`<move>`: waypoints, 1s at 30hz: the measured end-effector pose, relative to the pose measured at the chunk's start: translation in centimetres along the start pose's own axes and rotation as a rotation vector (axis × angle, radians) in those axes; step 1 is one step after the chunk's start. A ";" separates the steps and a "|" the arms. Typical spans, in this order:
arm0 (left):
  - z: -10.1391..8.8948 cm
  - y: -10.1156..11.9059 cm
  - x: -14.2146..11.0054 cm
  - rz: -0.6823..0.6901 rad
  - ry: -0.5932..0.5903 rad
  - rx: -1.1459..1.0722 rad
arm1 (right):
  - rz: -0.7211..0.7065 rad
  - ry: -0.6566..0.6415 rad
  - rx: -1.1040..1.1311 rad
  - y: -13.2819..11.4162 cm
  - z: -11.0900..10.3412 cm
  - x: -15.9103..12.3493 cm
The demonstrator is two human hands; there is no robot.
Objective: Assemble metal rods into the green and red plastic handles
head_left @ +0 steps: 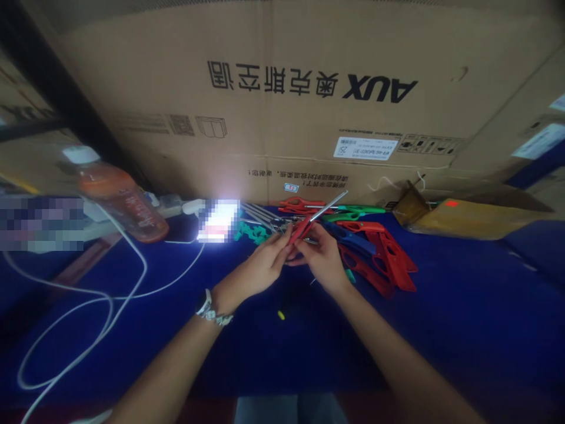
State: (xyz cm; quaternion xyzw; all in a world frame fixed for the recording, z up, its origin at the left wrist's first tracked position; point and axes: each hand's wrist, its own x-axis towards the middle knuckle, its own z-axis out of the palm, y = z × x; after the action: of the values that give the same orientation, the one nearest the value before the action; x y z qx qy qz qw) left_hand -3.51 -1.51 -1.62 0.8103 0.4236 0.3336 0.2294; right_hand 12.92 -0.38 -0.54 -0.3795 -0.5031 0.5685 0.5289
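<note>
Both hands meet over the blue table surface. My left hand (268, 259) is closed around a red plastic handle (300, 229), from which a thin silver metal rod (329, 206) sticks out up and to the right. Fingers of my right hand (324, 256) are closed on the same red handle from the other side; the exact fingertip contact is hidden. Just beyond the hands lie more silver rods (258, 213) and small green plastic pieces (251, 232). Red plastic handles (388, 253), a blue handle (353, 237) and a green handle (357, 213) are heaped to the right.
A large cardboard box (282, 123) walls off the back. At left stand a drink bottle (123, 197), a glowing phone (218, 221) and a looped white cable (108, 306). A yellow packet (477, 219) lies at back right. A small yellow piece (281, 315) rests on the blue surface (247, 359).
</note>
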 end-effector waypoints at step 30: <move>-0.8 2.1 2.6 -0.327 0.491 -0.793 | -0.215 -0.253 -0.373 -1.2 0.6 0.0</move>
State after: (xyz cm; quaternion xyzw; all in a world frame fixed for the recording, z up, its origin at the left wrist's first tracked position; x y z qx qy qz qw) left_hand -1.82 -0.36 1.22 0.4810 0.4273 0.6099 0.4627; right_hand 12.59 -0.58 0.77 -0.3406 -0.6989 0.4495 0.4400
